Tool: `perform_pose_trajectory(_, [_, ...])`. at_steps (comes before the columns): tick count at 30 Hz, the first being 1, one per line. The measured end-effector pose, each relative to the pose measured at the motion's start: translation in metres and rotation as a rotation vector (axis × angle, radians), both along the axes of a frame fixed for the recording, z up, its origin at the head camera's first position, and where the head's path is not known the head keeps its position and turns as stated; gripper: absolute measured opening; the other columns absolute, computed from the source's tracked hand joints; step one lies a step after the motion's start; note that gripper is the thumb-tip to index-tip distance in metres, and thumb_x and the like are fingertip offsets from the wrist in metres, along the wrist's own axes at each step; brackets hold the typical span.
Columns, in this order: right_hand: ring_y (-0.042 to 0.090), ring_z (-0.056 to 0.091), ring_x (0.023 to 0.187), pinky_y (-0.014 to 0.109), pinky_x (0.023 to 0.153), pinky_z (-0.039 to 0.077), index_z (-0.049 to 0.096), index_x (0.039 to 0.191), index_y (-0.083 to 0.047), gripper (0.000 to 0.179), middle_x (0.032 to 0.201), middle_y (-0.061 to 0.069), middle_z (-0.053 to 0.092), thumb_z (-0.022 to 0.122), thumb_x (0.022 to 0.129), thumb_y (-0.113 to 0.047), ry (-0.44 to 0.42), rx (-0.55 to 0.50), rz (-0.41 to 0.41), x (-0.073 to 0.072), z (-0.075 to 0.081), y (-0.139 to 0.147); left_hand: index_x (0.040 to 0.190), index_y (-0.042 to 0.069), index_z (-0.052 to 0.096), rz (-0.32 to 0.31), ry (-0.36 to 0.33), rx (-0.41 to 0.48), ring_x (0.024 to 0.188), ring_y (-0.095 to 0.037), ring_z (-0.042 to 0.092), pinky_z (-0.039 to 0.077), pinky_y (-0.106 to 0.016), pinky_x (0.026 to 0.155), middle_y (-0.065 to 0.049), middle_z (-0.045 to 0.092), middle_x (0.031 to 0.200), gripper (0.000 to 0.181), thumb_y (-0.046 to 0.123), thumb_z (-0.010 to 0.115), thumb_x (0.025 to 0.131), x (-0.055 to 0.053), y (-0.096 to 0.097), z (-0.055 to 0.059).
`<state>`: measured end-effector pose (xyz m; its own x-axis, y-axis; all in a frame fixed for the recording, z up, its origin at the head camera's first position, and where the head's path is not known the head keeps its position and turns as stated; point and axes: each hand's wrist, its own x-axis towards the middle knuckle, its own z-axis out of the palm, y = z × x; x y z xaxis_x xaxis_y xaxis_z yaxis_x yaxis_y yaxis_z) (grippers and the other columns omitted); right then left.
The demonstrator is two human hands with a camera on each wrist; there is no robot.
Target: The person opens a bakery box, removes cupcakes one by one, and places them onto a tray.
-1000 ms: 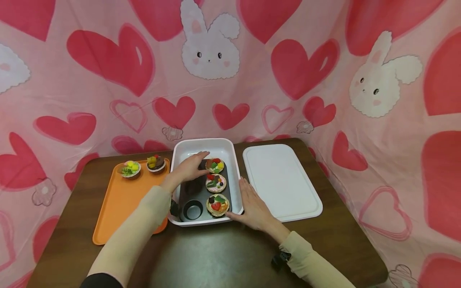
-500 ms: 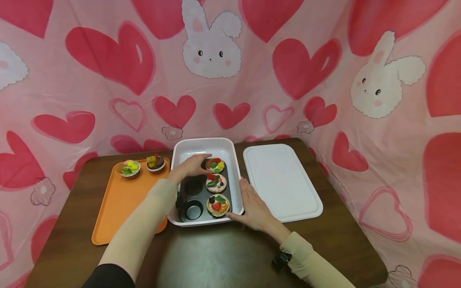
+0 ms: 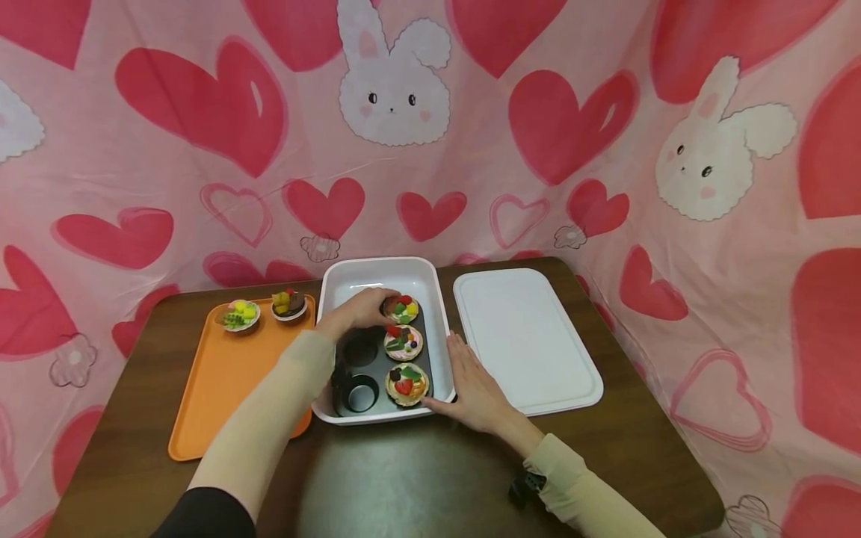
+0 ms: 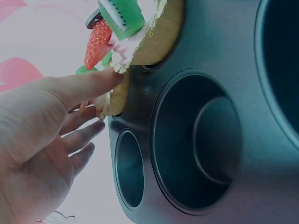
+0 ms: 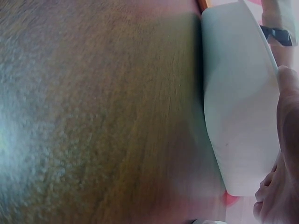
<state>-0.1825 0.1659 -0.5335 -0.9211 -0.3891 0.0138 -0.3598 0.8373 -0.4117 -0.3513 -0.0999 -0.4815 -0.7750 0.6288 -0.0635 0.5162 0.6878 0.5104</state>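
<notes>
My left hand [image 3: 359,309] reaches over a dark muffin pan [image 4: 252,74], its thumb and fingers around the far fruit tart [image 3: 405,311]. Thumb in front and fingers behind span that tart's fluted edge in the left wrist view. A pink-cream tart [image 3: 403,342] with kiwi and strawberry sits just nearer, and a strawberry-topped tart [image 3: 406,384] is nearest, all in the pan's right column. The pan lies inside a white rectangular tub [image 3: 441,321]. Fingers straight, my right hand [image 3: 476,390] rests against the tub's near right corner, its thumb at the near rim.
Left of the tub, an orange tray [image 3: 232,388] bears two fruit-topped cupcakes, one yellow-green [image 3: 241,317] and one chocolate [image 3: 290,305]. A white board [image 3: 531,336] lies to the right. A pink heart-printed cloth [image 3: 471,149] hangs behind the brown table [image 3: 377,478].
My left hand has moved slightly right and closed in around the far tart, its fingers lower now. The right hand stays at the tub's corner.
</notes>
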Motion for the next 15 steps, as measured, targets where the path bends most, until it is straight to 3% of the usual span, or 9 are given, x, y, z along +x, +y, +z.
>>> perform_pose_trajectory(6, [0.041, 0.015, 0.173, 0.056, 0.14, 0.02, 0.002, 0.175, 0.001, 0.128, 0.185, 0.023, 0.009, 0.072, 0.095, -0.07, -0.003, -0.001, -0.001, 0.001, 0.0, 0.001, 0.142, 0.001, 0.068, 0.017, -0.011, -0.027, 0.1, -0.025, 0.061, 0.058, -0.044, 0.103, -0.011, 0.069, 0.104, 0.056, 0.02, 0.088, 0.094, -0.003, 0.005, -0.004])
perform_pose_trajectory(10, [0.043, 0.019, 0.171, 0.058, 0.139, 0.025, 0.006, 0.174, 0.004, 0.127, 0.184, 0.026, 0.013, 0.075, 0.094, -0.066, 0.039, -0.014, 0.009, 0.001, -0.001, 0.002, 0.134, 0.0, 0.068, 0.035, -0.011, 0.012, 0.095, -0.026, 0.059, 0.053, -0.041, 0.093, -0.011, 0.063, 0.096, 0.049, 0.018, 0.088, 0.094, -0.004, 0.005, -0.011])
perform_pose_trajectory(13, [0.044, 0.02, 0.171, 0.058, 0.138, 0.026, 0.006, 0.174, 0.005, 0.127, 0.183, 0.028, 0.014, 0.076, 0.094, -0.065, 0.055, -0.025, 0.02, 0.0, -0.001, 0.001, 0.137, -0.002, 0.064, 0.057, -0.015, 0.059, 0.098, -0.028, 0.06, 0.055, -0.044, 0.096, -0.013, 0.063, 0.099, 0.055, 0.019, 0.089, 0.092, -0.006, 0.001, -0.018])
perform_pose_trajectory(15, [0.043, 0.019, 0.171, 0.057, 0.139, 0.025, 0.005, 0.174, 0.005, 0.127, 0.183, 0.028, 0.013, 0.075, 0.094, -0.065, 0.051, -0.028, 0.022, 0.0, -0.001, 0.001, 0.144, -0.002, 0.06, 0.081, -0.009, 0.092, 0.104, -0.031, 0.061, 0.058, -0.048, 0.105, -0.015, 0.066, 0.108, 0.065, 0.023, 0.089, 0.092, -0.012, -0.003, -0.033])
